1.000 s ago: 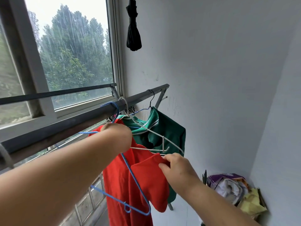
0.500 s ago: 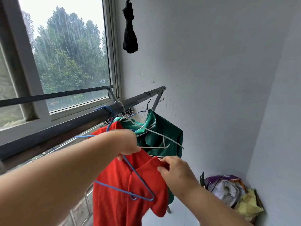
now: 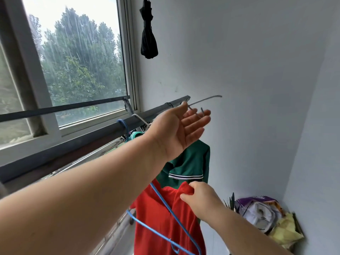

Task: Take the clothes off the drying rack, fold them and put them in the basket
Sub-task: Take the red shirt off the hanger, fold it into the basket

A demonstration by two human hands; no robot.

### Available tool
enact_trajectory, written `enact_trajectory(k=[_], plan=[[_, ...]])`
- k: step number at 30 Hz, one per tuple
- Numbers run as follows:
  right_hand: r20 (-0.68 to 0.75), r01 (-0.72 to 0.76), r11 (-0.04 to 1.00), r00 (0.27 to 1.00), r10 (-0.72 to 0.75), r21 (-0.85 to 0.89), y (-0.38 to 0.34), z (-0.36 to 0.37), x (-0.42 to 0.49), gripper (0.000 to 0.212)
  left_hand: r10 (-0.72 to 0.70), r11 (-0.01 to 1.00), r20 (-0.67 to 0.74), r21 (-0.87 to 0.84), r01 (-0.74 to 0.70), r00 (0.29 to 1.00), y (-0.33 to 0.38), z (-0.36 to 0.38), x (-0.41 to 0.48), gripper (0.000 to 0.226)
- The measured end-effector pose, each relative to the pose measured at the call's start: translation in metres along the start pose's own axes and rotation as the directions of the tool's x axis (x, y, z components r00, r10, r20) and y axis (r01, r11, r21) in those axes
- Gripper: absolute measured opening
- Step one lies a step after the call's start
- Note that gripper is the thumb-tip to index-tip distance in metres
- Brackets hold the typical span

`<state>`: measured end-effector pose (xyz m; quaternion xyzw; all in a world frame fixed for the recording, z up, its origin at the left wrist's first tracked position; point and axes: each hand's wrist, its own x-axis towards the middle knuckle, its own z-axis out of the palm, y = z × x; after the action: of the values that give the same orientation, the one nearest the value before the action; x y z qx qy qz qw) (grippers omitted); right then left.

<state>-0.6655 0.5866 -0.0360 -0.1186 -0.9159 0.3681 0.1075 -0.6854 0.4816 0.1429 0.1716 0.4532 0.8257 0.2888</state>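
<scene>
One red shirt (image 3: 151, 208), pinched in right hand (image 3: 202, 199)

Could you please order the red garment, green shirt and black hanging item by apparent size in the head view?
1. red garment, nearest, cut off below
2. green shirt, partly hidden
3. black hanging item

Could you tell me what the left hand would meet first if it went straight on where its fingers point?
Likely the grey wire hanger at the left hand, then the wall; depth unclear.

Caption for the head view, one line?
Right hand pinches red shirt; open left hand beside a wire hanger.
</scene>
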Motion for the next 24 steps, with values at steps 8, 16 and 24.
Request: enact_trajectory(k=[8,16,24], plan=[[-0.027,-0.100,0.993,0.995,0.098,-0.064,0.020,-0.004,0.003,0.024,-0.001,0.998,0.001,0.061,0.001,1.000,0.000,0.008,-0.001,0.026],[0.057,-0.061,0.991,0.996,0.068,-0.117,0.026,-0.013,-0.007,0.011,0.076,0.997,-0.041,0.002,-0.076,0.996,0.012,0.019,-0.007,0.031],[-0.092,-0.096,0.987,0.992,0.084,-0.127,0.026,-0.018,-0.012,0.021,0.088,0.996,-0.046,-0.003,-0.088,0.995,0.016,0.020,-0.017,0.031]])
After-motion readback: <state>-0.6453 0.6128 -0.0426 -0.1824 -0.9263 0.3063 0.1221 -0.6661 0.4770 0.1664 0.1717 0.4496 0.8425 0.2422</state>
